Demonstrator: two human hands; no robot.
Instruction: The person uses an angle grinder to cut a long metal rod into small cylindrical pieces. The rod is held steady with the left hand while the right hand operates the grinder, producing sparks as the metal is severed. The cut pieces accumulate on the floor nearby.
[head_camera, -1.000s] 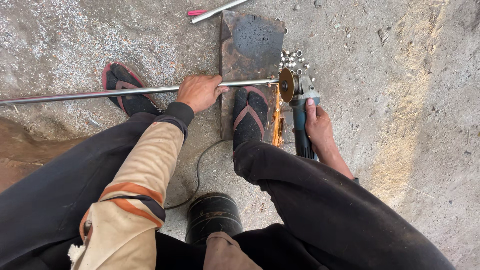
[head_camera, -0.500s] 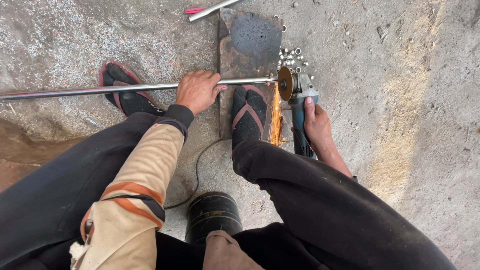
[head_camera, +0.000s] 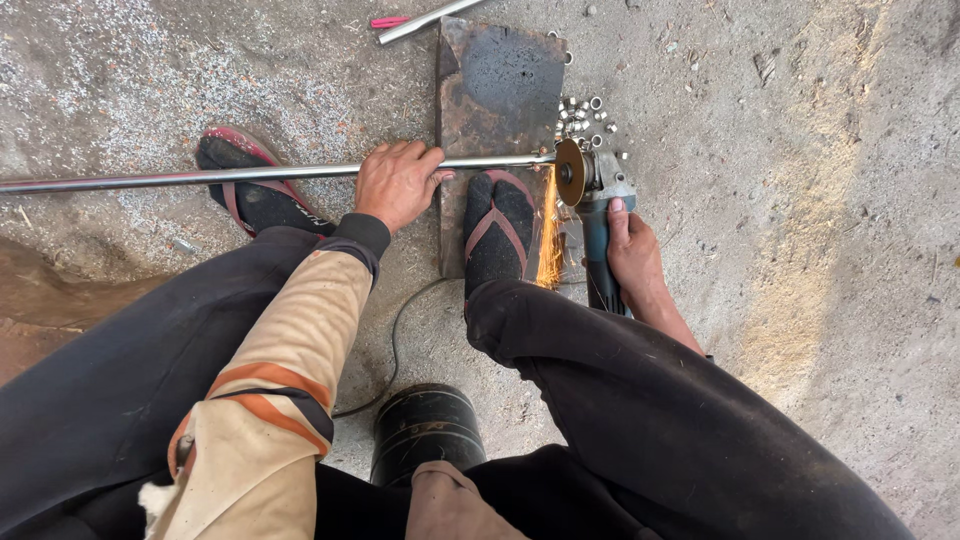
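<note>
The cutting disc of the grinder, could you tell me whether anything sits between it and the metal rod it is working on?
Nothing visible does. The disc meets the end of the metal rod directly, with sparks falling below. The left hand presses the rod further along, clear of the disc; the right hand holds the grinder body.

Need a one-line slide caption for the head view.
Left hand steadies a metal rod on a steel plate while right hand cuts it with an angle grinder, throwing sparks.
</note>
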